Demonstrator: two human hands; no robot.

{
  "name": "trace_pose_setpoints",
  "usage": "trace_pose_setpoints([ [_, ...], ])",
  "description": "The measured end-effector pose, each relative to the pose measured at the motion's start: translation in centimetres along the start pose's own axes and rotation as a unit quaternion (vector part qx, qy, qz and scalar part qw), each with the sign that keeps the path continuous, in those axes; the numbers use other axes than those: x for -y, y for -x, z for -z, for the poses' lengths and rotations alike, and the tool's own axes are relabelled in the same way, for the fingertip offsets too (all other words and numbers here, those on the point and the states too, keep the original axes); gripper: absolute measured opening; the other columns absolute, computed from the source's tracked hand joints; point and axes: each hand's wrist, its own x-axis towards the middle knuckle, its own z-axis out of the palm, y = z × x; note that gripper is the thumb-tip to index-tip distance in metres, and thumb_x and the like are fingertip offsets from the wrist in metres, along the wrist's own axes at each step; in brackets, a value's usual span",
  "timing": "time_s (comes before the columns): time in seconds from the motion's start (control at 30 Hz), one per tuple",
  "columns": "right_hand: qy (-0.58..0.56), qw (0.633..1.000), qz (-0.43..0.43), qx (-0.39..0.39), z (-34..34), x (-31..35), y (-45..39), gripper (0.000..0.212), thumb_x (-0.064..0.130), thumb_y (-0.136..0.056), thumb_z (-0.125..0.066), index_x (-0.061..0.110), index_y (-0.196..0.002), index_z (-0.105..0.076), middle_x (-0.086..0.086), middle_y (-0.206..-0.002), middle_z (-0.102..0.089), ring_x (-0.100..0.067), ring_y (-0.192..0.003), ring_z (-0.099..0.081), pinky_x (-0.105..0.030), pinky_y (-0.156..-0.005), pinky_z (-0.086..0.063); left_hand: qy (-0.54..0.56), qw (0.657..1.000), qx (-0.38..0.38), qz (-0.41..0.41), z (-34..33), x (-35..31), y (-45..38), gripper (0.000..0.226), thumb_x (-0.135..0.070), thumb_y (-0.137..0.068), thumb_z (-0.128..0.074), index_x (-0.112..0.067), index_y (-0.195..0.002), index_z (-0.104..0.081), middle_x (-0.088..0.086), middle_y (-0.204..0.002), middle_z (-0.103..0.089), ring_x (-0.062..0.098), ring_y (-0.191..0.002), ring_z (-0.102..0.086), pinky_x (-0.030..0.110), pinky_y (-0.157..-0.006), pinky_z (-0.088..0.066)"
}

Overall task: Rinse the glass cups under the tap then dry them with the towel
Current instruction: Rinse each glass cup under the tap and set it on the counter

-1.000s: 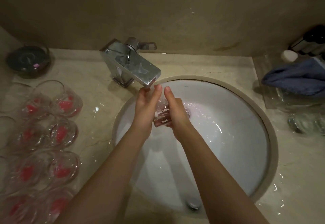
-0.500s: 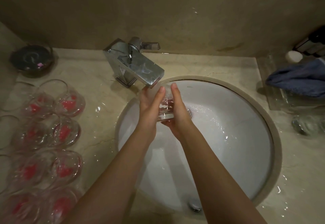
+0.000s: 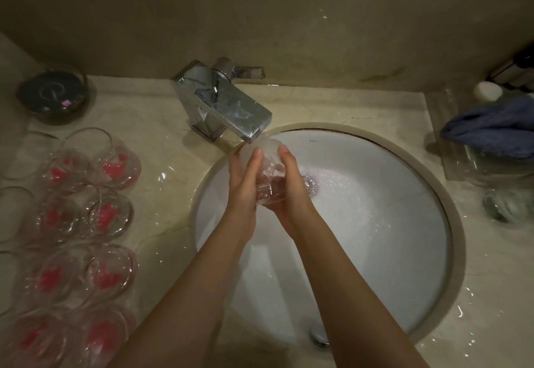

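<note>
Rinsing one glass cup [image 3: 270, 182] under the tap [image 3: 231, 113].
I clasp it between both hands [image 3: 267, 191]; wet, slippery, fragile, best gripped round its sides.

Clear, colourless glass cup [image 3: 270, 182] between my fingers [image 3: 254, 162], water inside it showing white froth. Round white ceramic sink [image 3: 375, 223], plain, with a tiny dark mark near its far rim. Shiny silver chrome tap [image 3: 228, 107] with pale mirrored streaks. Cream-beige marble table [image 3: 156, 142], faint darker veining, wet glints. Beige, unpatterned wall [image 3: 260, 20] with one brownish smear. Row of clear glass cups with pink-red patches [image 3: 109, 165] showing at their bases. Dark grey round dish [image 3: 53, 94] with a pale swirl and a small pink fleck. Slate-blue crumpled towel [image 3: 491, 124], plain. Small white round cap [image 3: 488, 92].
</note>
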Motion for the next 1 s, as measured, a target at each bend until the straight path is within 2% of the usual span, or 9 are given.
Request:
trace_pose_setpoints([
  [0.13, 0.003, 1.000, 0.018, -0.009, 0.1, -0.3, -0.1, 0.079, 0.069, -0.066, -0.073, 0.006, -0.113, -0.065, -0.017, -0.108, -0.071, -0.031, -0.098, -0.071, -0.041, -0.079, -0.057, -0.010, 1.000, 0.004, -0.005, 0.0, -0.3, 0.1, 0.052, -0.046, -0.087, -0.063, -0.034, -0.136, -0.050, -0.001, -0.122, -0.068, 0.015, -0.100, -0.070, 0.031, -0.076, -0.054],
  [0.23, -0.004, 1.000, 0.002, 0.012, 0.5, -0.1, -0.1, 0.068, 0.067, -0.085, -0.053, 0.008, -0.115, -0.069, -0.019, -0.111, -0.071, -0.034, -0.105, -0.068, -0.047, -0.094, -0.053, -0.010, 1.000, 0.012, -0.007, 0.1, -0.3, 0.2, 0.064, -0.053, -0.077, -0.067, -0.033, -0.136, -0.051, 0.003, -0.130, -0.064, 0.021, -0.112, -0.066, 0.038, -0.090, -0.055],
  [0.3, -0.022, 1.000, -0.005, 0.018, 0.5, 0.1, 0.3, 0.068, 0.066, -0.092, -0.042, 0.010, -0.121, -0.068, -0.019, -0.119, -0.068, -0.031, -0.110, -0.066, -0.049, -0.099, -0.049, -0.006, 1.000, 0.001, 0.006, 0.0, -0.5, 0.2, 0.059, -0.051, -0.076, -0.068, -0.030, -0.130, -0.056, -0.001, -0.126, -0.066, 0.019, -0.113, -0.066, 0.042, -0.098, -0.052],
  [0.43, 0.011, 0.999, 0.012, 0.033, 0.2, -0.1, 0.4, 0.071, 0.068, -0.078, -0.057, 0.011, -0.117, -0.070, -0.022, -0.118, -0.067, -0.036, -0.112, -0.065, -0.052, -0.100, -0.049, -0.010, 1.000, 0.002, -0.003, -0.1, -0.6, 0.2, 0.045, -0.049, -0.080, -0.063, -0.034, -0.123, -0.059, 0.000, -0.124, -0.067, 0.020, -0.113, -0.066, 0.034, -0.091, -0.054],
  [0.5, -0.003, 0.999, 0.002, 0.036, 0.3, 0.0, 0.5, 0.074, 0.070, -0.079, -0.056, 0.009, -0.120, -0.068, -0.023, -0.123, -0.065, -0.037, -0.115, -0.063, -0.050, -0.099, -0.050, -0.007, 1.000, 0.008, -0.014, -0.1, -0.6, 0.4, 0.041, -0.047, -0.082, -0.062, -0.034, -0.120, -0.060, -0.003, -0.120, -0.069, 0.015, -0.106, -0.068, 0.030, -0.086, -0.054],
  [0.6, -0.052, 0.997, -0.006, 0.061, 0.5, 0.1, 1.0, 0.064, 0.063, -0.091, -0.047, 0.014, -0.127, -0.064, -0.015, -0.125, -0.066, -0.030, -0.116, -0.063, -0.043, -0.095, -0.051, -0.003, 1.000, 0.008, -0.005, -0.2, -0.7, 0.5, 0.045, -0.046, -0.079, -0.064, -0.026, -0.120, -0.062, -0.002, -0.114, -0.071, 0.016, -0.102, -0.070, 0.037, -0.089, -0.053],
  [0.73, -0.045, 0.996, 0.016, 0.073, 0.4, -0.2, 1.2, 0.065, 0.057, -0.078, -0.067, 0.010, -0.124, -0.065, -0.022, -0.126, -0.064, -0.036, -0.118, -0.062, -0.053, -0.103, -0.045, -0.008, 1.000, 0.006, -0.006, -0.1, -0.7, 0.6, 0.057, -0.054, -0.072, -0.071, -0.028, -0.122, -0.062, 0.004, -0.125, -0.066, 0.023, -0.111, -0.066, 0.045, -0.098, -0.051],
  [0.87, -0.063, 0.995, 0.003, 0.072, 0.4, -0.1, 1.0, 0.060, 0.057, -0.090, -0.053, 0.012, -0.127, -0.063, -0.015, -0.124, -0.067, -0.032, -0.117, -0.063, -0.054, -0.108, -0.040, -0.001, 1.000, 0.021, -0.020, 0.0, -1.0, 0.9, 0.064, -0.052, -0.071, -0.069, -0.023, -0.128, -0.060, 0.003, -0.122, -0.069, 0.020, -0.109, -0.068, 0.038, -0.094, -0.053],
  [1.0, -0.069, 0.995, -0.024, 0.063, 0.4, 0.1, 0.9, 0.062, 0.063, -0.093, -0.042, 0.015, -0.124, -0.065, -0.011, -0.122, -0.069, -0.028, -0.115, -0.064, -0.048, -0.108, -0.043, -0.010, 1.000, -0.006, -0.010, -0.3, -1.3, 0.8, 0.071, -0.055, -0.065, -0.074, -0.025, -0.128, -0.060, 0.002, -0.124, -0.068, 0.020, -0.112, -0.067, 0.044, -0.101, -0.050],
])
